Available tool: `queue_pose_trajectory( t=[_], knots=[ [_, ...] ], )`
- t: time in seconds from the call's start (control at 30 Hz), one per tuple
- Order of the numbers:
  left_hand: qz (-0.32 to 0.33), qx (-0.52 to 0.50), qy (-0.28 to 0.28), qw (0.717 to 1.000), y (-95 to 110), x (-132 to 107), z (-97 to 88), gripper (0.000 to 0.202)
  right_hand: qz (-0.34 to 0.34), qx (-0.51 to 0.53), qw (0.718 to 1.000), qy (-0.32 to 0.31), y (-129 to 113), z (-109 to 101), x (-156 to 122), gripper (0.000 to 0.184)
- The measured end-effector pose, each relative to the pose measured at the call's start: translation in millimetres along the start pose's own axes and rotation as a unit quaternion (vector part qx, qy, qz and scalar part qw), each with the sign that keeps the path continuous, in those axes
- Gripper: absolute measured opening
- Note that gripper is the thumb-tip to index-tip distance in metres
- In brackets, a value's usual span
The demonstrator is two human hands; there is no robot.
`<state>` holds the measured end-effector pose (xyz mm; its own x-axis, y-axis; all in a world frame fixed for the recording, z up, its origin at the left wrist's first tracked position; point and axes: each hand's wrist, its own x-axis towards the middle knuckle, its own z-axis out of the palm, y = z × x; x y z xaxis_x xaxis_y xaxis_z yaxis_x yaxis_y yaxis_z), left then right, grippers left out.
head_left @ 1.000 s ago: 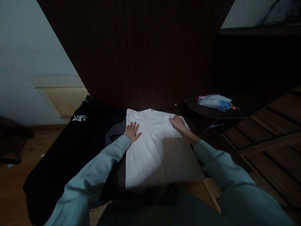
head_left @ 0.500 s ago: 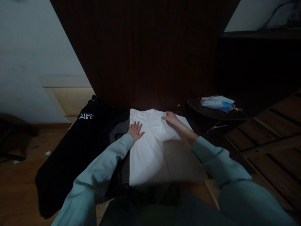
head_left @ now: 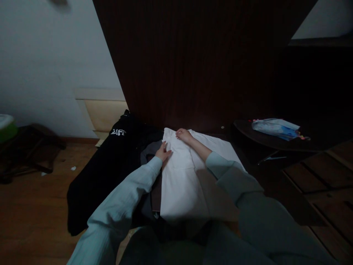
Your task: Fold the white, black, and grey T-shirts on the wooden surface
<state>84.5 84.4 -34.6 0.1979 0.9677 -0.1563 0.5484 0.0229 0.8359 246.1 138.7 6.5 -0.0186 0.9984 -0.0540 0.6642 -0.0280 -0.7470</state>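
I see the white garment [head_left: 182, 191] on the worktop [head_left: 156, 193], its long axis running from far edge to near edge. Both hands meet its far half: my left hand [head_left: 163, 151], thumb parted from fingers, at its left border; my right hand [head_left: 184, 135], nearer the far edge, fingers curled, grip unclear. Leftward lies a black garment [head_left: 102, 176].

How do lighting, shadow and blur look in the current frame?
Head view: dim overall, with the dark wood panel nearly black; head view, lower part: a soft shadow greys the white garment toward its lower right; head view, left edge: the green-and-white object is soft and cut off.
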Motion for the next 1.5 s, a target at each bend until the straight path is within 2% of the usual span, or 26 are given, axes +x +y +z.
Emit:
queue_pose_trajectory(
  t=[0.13,0.2,0.33,0.47,0.77,0.97,1.07,1.13,1.23,1.3,1.4,1.5],
  knots=[
    [0.070,0.132,-0.058,0.987,9.7,-23.9,13.6,0.048,-0.071,-0.060,0.995,-0.026,7.7,0.8,9.6,0.021],
    [0.075,0.152,-0.079,0.982,9.9,-34.8,18.3,0.037,-0.100,-0.085,0.990,-0.054,6.6,8.9,12.8,0.024],
    [0.064,0.158,-0.079,0.982,4.4,-45.8,24.7,0.028,-0.123,-0.138,0.979,-0.083,1.1,25.9,20.2,0.025],
    [0.059,0.158,-0.056,0.984,0.8,-48.7,26.1,0.027,-0.117,-0.183,0.972,-0.089,-2.9,30.1,29.2,0.015],
    [0.032,0.216,0.002,0.976,-0.8,-50.9,11.7,0.034,-0.100,-0.177,0.979,-0.022,11.4,20.5,38.1,0.018],
    [0.000,0.309,-0.014,0.951,-1.1,-56.7,2.5,0.038,-0.129,-0.158,0.979,0.010,13.1,26.1,33.0,0.023],
    [0.003,0.350,-0.025,0.936,5.1,-56.8,-4.8,0.033,-0.131,-0.164,0.977,0.038,11.8,24.3,22.3,0.036],
    [0.012,0.367,-0.020,0.930,15.1,-50.8,-9.7,0.033,-0.133,-0.177,0.972,0.076,13.2,26.4,5.8,0.041],
    [0.076,0.387,0.024,0.919,32.9,-29.9,-10.5,0.035,-0.170,-0.217,0.956,0.102,21.8,40.2,-31.9,0.045],
    [0.133,0.392,0.038,0.910,39.2,-11.2,-4.8,0.038,-0.196,-0.257,0.943,0.079,31.2,52.7,-57.7,0.047],
    [0.162,0.396,0.019,0.904,32.9,13.2,8.9,0.043,-0.188,-0.299,0.935,0.038,46.1,61.6,-81.5,0.053],
    [0.129,0.427,0.024,0.895,16.6,25.9,17.9,0.050,-0.138,-0.306,0.941,0.029,57.7,50.2,-85.3,0.062]
  ],
)
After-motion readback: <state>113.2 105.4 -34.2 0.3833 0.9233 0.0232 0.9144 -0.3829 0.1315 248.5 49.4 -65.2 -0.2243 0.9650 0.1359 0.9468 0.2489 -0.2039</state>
